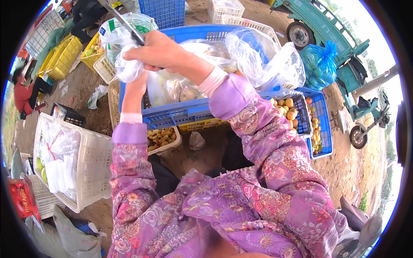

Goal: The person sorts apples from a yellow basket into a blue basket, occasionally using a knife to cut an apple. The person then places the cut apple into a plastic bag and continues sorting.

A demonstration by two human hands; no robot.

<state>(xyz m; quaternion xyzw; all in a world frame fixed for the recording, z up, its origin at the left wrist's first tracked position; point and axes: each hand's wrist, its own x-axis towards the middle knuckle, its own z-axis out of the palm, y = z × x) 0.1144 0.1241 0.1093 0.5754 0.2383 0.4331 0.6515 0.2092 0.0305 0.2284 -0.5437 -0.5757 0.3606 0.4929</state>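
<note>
My right hand (159, 51) is closed on the dark handle of a knife (124, 21), whose blade points up and to the left. Beneath it, my left hand (137, 82) is raised against a bunched clear plastic bag (127, 66); the right hand and the bag hide most of its fingers. Both hands are above the left end of a large blue plastic crate (190, 113). In the crate lie clear plastic bags of pale round fruit (185, 93). A white woven sack (138, 21) with green print stands behind the hands.
Right of the crate are a black basket of apples (301, 113), a blue crate (326, 129) and a knotted blue bag (319, 64). A white crate (93, 167) stands at the left, a box of cut fruit (172, 146) below. A person (24, 93) sits far left; a green cargo tricycle (342, 48) stands right.
</note>
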